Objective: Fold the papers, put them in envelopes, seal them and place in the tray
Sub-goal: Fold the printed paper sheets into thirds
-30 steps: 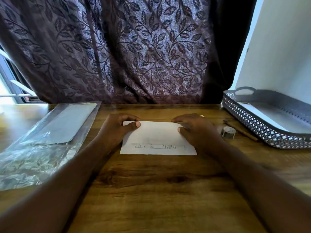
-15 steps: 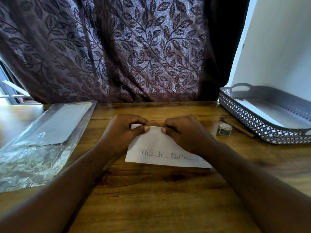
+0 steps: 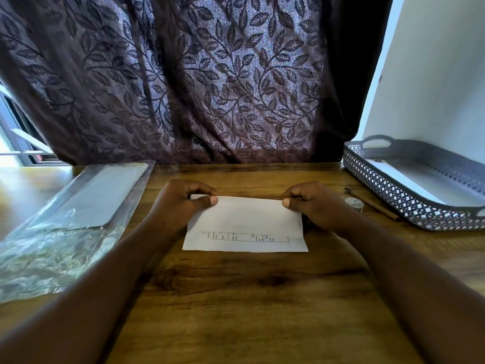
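paper: the sheet of paper (image 3: 245, 224) is lying flat mid-worktop (image 3: 249, 298), right in front of the person; its long axis is running left-right, with the printed strip sitting along the near edge
left hand: the left hand (image 3: 181, 203) is pinching the far left corner, thumb on top
right hand: the right hand (image 3: 315, 203) is doing the same at the far right corner; so both grips are clamped on the paper
relation: the sheet is lying toward the person from both grips, one hand at each end of the long axis, neither nearer; I'm guessing the far edge is getting pulled down to the near one
envelopes: the plastic envelope packet (image 3: 86, 203) is sitting well off to the left; left hand's nearer
tray: the grey lattice tray (image 3: 393, 195) is waiting far right; right hand's nearer
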Tool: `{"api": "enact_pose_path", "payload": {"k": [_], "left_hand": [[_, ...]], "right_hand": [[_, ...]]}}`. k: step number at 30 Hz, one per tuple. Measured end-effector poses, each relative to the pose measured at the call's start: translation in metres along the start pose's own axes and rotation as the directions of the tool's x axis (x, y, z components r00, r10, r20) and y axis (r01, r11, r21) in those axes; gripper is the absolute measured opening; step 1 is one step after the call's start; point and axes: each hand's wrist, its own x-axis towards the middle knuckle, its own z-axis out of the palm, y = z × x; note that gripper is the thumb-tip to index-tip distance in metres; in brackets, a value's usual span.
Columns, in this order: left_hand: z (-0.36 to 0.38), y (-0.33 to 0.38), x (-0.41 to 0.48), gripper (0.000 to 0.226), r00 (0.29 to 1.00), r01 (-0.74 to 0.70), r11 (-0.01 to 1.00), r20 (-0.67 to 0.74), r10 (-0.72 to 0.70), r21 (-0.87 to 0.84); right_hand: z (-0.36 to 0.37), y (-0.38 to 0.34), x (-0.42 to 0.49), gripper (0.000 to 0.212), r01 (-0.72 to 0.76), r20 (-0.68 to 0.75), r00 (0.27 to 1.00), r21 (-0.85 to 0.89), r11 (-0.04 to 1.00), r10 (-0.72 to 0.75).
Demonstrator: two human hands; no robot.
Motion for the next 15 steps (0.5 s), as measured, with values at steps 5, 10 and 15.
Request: {"api": "enact_pose_path", "payload": {"k": [5,10,15], "left_hand": [[-0.003,-0.006,0.002,0.015,0.999,0.019,1.000,-0.048,-0.020,-0.023],[-0.003,-0.010,0.005,0.014,0.996,0.057,0.995,-0.058,-0.062,-0.084],[-0.002,-0.014,0.006,0.014,0.997,0.018,1.000,-0.081,-0.018,0.000]], "right_hand": [[-0.003,0.006,-0.001,0.016,-0.055,-0.027,0.998,0.126,0.991,0.059],[-0.002,0.011,-0.002,0.018,-0.097,-0.080,0.990,0.205,0.974,0.116],[0.002,0.011,-0.002,0.017,-0.079,-0.120,0.987,0.218,0.973,0.107]]}}
